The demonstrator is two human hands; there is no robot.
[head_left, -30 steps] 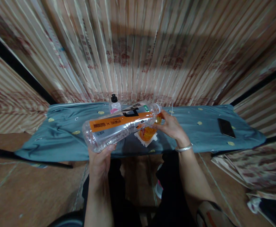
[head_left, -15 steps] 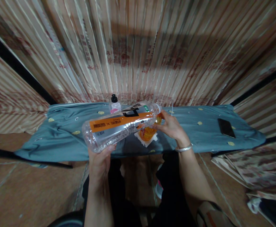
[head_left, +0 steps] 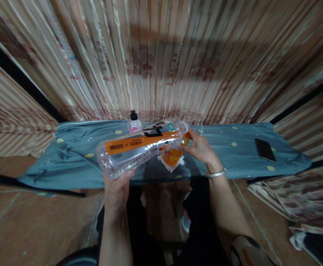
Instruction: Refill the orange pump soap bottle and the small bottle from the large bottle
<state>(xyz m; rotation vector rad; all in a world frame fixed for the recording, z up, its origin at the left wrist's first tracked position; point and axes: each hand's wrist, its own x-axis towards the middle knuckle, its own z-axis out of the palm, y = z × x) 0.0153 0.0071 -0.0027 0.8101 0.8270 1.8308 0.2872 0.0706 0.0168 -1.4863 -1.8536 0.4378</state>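
A large clear plastic bottle (head_left: 139, 146) with an orange and silver label lies tilted in the air, its mouth up to the right. My left hand (head_left: 118, 184) is closed around its base from below. Beneath the neck, an orange see-through container (head_left: 172, 156) stands on a white tissue (head_left: 171, 168). My right hand (head_left: 203, 147) has thumb and fingers closed about this container's narrow upper part, close beside the clear bottle's mouth. The clear bottle partly covers the orange container, so its full shape is hidden.
A small clear bottle with a black cap (head_left: 134, 121) stands behind the large bottle. A black phone (head_left: 265, 150) lies on the right of the blue-green cloth (head_left: 67, 159) covering the table. Dark frame bars (head_left: 25, 77) and a striped curtain (head_left: 161, 66) surround the table.
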